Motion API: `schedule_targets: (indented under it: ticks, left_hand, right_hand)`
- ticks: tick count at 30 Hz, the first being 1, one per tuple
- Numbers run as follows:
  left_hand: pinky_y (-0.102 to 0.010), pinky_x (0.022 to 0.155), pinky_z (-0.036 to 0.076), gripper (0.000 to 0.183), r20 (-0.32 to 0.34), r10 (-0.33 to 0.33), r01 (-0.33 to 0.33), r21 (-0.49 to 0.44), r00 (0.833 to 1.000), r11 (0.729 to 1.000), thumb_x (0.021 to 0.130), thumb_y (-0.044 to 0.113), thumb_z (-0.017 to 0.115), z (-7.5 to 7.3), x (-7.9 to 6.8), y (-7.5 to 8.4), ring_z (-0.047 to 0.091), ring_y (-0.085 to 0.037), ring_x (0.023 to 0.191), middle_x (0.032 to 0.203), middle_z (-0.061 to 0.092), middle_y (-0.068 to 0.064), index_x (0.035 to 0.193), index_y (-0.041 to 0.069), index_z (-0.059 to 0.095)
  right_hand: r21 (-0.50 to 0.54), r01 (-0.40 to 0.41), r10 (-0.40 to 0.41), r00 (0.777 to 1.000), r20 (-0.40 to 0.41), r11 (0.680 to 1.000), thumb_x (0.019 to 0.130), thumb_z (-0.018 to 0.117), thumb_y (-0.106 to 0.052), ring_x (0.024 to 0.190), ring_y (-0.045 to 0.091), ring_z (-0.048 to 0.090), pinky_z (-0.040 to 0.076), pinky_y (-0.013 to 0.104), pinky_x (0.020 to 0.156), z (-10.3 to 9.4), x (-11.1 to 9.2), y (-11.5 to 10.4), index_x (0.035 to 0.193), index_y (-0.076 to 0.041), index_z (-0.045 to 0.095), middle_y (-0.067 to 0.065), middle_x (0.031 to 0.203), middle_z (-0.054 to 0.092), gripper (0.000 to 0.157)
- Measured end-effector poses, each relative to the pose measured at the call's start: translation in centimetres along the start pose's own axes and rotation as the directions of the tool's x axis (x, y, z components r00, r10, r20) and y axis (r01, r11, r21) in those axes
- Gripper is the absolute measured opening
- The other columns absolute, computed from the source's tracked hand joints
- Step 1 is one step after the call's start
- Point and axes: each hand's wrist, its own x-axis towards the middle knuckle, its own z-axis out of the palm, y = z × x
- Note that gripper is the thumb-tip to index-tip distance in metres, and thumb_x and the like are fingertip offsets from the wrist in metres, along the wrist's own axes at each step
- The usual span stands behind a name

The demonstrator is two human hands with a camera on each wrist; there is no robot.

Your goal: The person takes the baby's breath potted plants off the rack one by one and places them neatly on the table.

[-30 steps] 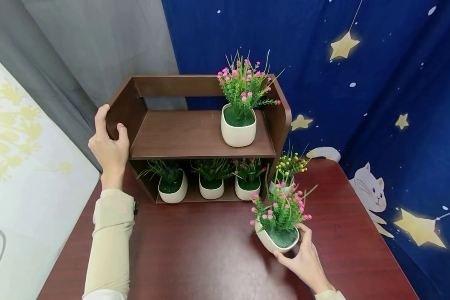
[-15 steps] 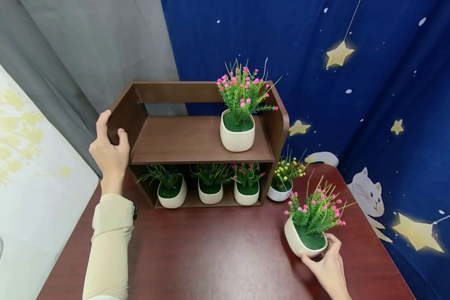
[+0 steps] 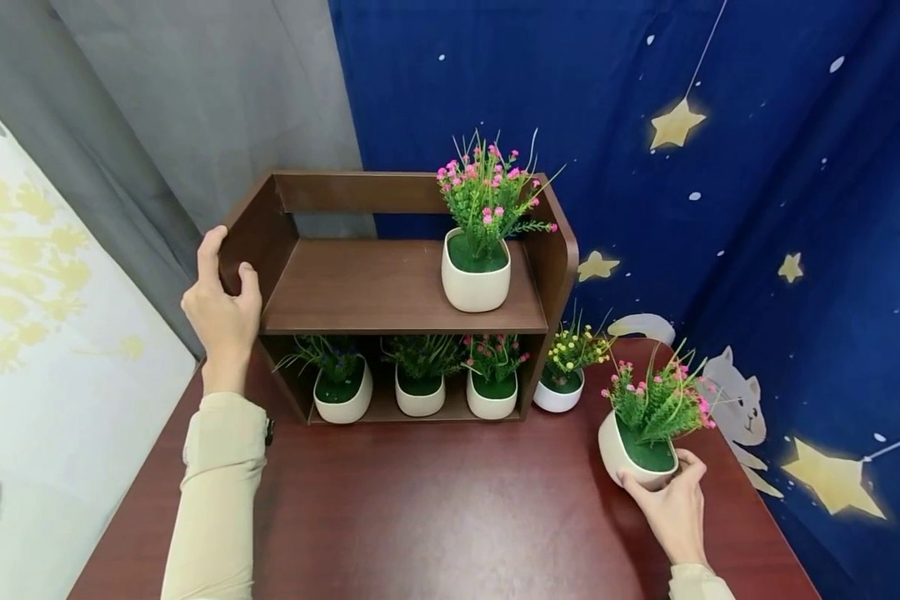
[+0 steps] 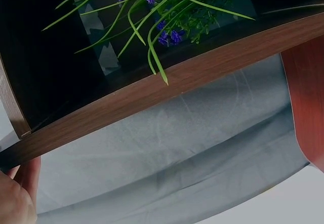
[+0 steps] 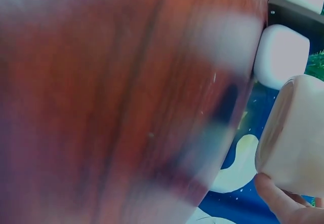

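My right hand (image 3: 671, 502) grips a cream pot of pink flowers (image 3: 640, 446) at the right side of the red-brown table (image 3: 435, 508); the right wrist view shows that cream pot (image 5: 296, 138) with a fingertip (image 5: 276, 196) under it. My left hand (image 3: 221, 300) holds the left side panel of a brown two-tier shelf (image 3: 390, 287). In the left wrist view the shelf's edge (image 4: 152, 95) crosses the frame, and a fingertip (image 4: 17, 196) touches it at lower left. A pink-flowered pot (image 3: 476, 267) stands on the upper tier.
Three cream pots (image 3: 418, 392) with plants sit in the lower tier. A white pot of yellow flowers (image 3: 562, 379) stands just right of the shelf. A blue starry curtain (image 3: 720, 167) hangs behind and to the right, a grey curtain (image 3: 195, 108) at the left.
My right hand has carried the pink-flowered pot from the table's middle front to the right and slightly away. The left hand has stayed on the shelf's side.
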Motion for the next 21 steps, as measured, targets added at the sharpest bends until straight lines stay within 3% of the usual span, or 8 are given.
schedule_targets:
  ticks: [5,15,21]
  left_hand:
    - [-0.037,0.05,0.024,0.041,0.003,-0.002,0.002,0.004,1.0,1.0,0.086,0.012,0.055,-0.1,0.0,0.2,0.012,0.005,0.05,0.117,0.063,0.0,0.127,0.019,0.055]
    - [-0.037,0.05,0.024,0.041,-0.001,-0.006,0.006,0.008,1.0,1.0,0.086,0.013,0.055,-0.2,-0.1,-0.3,0.011,0.007,0.051,0.119,0.063,0.002,0.127,0.019,0.055]
    - [-0.037,0.049,0.024,0.042,0.009,0.01,-0.01,0.003,1.0,1.0,0.086,0.013,0.055,-0.1,0.0,0.0,0.011,0.006,0.051,0.119,0.062,0.001,0.127,0.018,0.055]
  right_hand:
    - [0.022,-0.022,0.022,1.0,-0.006,1.0,0.059,0.084,-0.015,0.087,0.045,0.052,0.036,0.05,0.074,0.7,1.3,0.2,0.122,0.002,0.031,0.03,0.094,0.052,0.084]
    - [0.049,0.022,-0.022,1.0,0.003,0.999,0.061,0.082,-0.014,0.092,0.045,0.048,0.034,0.051,0.081,3.0,4.2,0.7,0.12,0.006,0.029,0.029,0.1,0.047,0.082]
    - [0.043,0.008,-0.009,1.0,0.025,0.999,0.06,0.083,-0.017,0.093,0.046,0.048,0.034,0.053,0.082,4.6,6.0,1.3,0.119,0.003,0.03,0.028,0.1,0.047,0.082]
